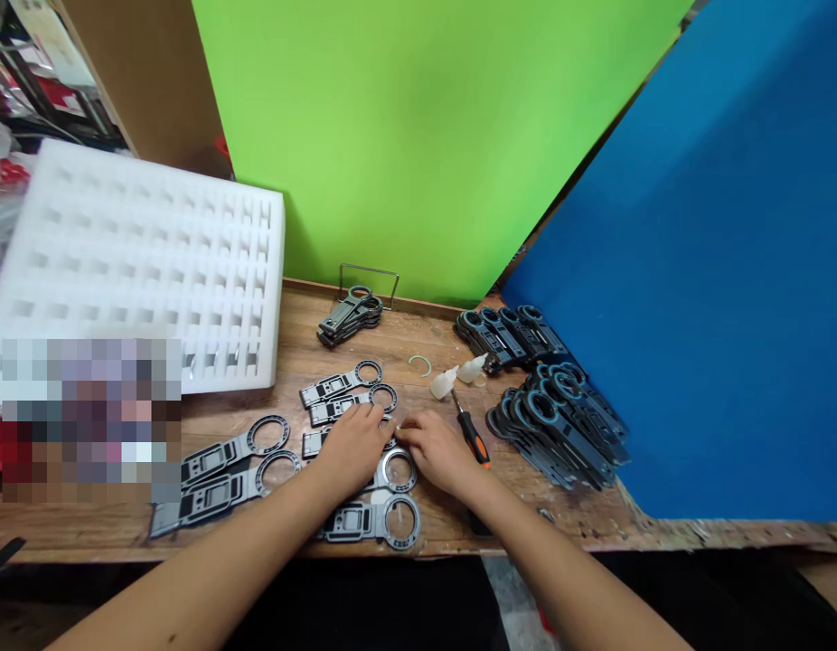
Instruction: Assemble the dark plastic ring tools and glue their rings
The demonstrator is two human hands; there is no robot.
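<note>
Several grey parts with a ring at one end lie in a column on the wooden table, among them an upper part (333,389) and a lower part (364,522). My left hand (356,445) rests over a middle part and covers much of it. My right hand (436,449) is at the right side of that part's ring, its fingertips close to those of my left hand. The fingers of both hands are bent together, and anything between them is too small to make out. A screwdriver (473,436) with a black and orange handle lies just right of my right hand.
White foam tray (276,298) at the left. Larger grey parts (221,493) lie left of my arm. Stacked dark parts stand at the right (560,416) and back (351,316). Two small white bottles (444,383) and a pale curved strip (420,365) lie mid-table. Green and blue panels border it.
</note>
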